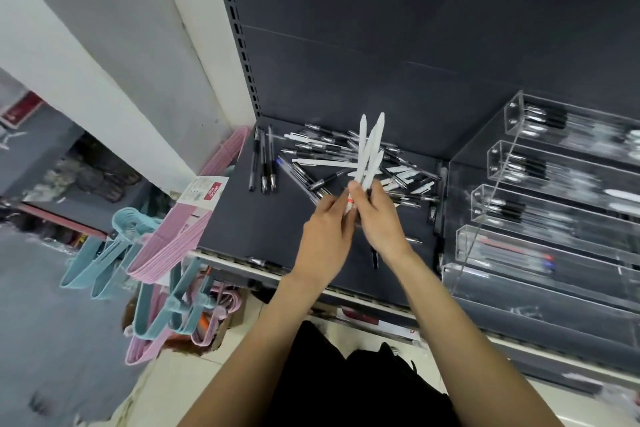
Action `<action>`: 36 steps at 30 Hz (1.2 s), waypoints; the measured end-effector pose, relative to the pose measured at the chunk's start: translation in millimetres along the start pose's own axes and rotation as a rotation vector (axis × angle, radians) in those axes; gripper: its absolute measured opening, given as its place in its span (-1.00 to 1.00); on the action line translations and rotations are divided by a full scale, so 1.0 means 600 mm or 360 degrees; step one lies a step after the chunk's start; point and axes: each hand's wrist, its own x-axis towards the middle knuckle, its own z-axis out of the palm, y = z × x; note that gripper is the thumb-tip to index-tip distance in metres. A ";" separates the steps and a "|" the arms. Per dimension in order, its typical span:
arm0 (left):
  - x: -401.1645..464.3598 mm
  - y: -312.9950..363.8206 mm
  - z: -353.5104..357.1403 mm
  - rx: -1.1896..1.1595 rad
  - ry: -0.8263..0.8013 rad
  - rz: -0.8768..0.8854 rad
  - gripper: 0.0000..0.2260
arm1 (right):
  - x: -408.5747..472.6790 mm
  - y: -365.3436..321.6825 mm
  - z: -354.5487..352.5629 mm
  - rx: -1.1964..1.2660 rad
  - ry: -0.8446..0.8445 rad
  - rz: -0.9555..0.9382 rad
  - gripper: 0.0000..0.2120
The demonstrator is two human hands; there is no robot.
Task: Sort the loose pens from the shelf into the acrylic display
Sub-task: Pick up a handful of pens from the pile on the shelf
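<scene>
- I hold a bunch of white pens (369,152) upright over the shelf (242,218); my right hand (379,215) grips their lower ends, my left hand (327,229) pinches them too
- Step, I judge: evening up the bunch; next, carry it right to the acrylic display (540,218)
- Loose pens (346,156) remain heaped behind
- Hanger tag (204,192) unreadable

Single head-worn wide-angle view, looking steeply down and forward, close over the dark shelf (263,218), hands (346,218) centre frame
</scene>
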 end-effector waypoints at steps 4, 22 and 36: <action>0.009 -0.002 -0.016 -0.0892 -0.0110 -0.0450 -0.61 | 0.012 -0.007 -0.014 -0.0185 -0.0080 -0.0031 -0.78; 0.046 -0.022 -0.041 -0.2602 0.0520 -0.0688 -0.81 | 0.034 -0.065 -0.081 0.0559 -0.0423 0.0189 -0.79; -0.009 0.000 0.001 -0.2377 -0.0257 -0.0851 -0.75 | 0.064 -0.115 -0.030 -0.0981 -0.0196 -0.0195 -0.69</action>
